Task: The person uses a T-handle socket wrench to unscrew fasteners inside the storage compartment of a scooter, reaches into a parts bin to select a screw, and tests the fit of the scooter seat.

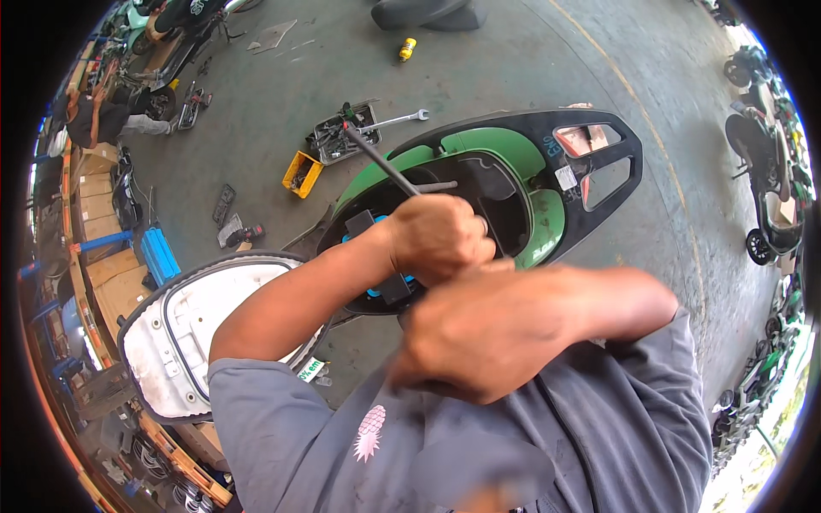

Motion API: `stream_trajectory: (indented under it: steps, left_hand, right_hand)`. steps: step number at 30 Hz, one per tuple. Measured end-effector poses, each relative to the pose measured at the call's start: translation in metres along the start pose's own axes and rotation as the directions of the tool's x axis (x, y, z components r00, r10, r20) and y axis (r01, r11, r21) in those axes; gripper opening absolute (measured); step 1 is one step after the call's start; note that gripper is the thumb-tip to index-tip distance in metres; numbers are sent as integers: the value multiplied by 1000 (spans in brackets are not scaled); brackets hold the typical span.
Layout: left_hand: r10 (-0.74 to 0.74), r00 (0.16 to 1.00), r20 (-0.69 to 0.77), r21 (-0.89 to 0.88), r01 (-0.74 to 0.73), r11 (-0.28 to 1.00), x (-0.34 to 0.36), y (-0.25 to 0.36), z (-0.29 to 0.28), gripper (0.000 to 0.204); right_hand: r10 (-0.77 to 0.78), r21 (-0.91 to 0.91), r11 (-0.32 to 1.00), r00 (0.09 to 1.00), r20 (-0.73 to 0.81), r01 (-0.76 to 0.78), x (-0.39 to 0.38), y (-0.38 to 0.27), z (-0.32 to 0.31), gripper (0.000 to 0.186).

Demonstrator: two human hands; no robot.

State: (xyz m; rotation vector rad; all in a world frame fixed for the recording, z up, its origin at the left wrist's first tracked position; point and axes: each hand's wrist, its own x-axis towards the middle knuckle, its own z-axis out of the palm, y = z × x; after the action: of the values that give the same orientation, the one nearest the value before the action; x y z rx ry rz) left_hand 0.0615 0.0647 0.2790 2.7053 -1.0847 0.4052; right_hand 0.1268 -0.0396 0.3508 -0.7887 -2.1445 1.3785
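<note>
In the head view my left hand is closed around a long dark rod with a small red tip, which slants up toward the upper left. My right hand is nearer the camera, curled below my left and blurred; what it grips is hidden. Beyond both hands lies a green and black scooter body with an open storage well, a blue part and a dark block partly behind my left arm. A seat with its white underside showing is at lower left.
A tool tray with a wrench, a yellow bin and a yellow bottle lie on the floor. A blue toolbox and cardboard stand left. A person sits at upper left. Scooters line the right side.
</note>
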Motion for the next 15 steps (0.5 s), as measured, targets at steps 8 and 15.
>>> stream_trajectory:
  steps: [8, 15]
  left_hand:
    - [36, 988, -147, -2, -36, 999, -27, 5, 1, 49]
    - [-983, -99, -154, -986, 87, 145, -87, -14, 56, 37]
  right_hand:
    - [231, -709, 415, 819, -525, -571, -49, 75, -113, 33]
    - [103, -586, 640, 811, -576, -498, -102, 46, -17, 33]
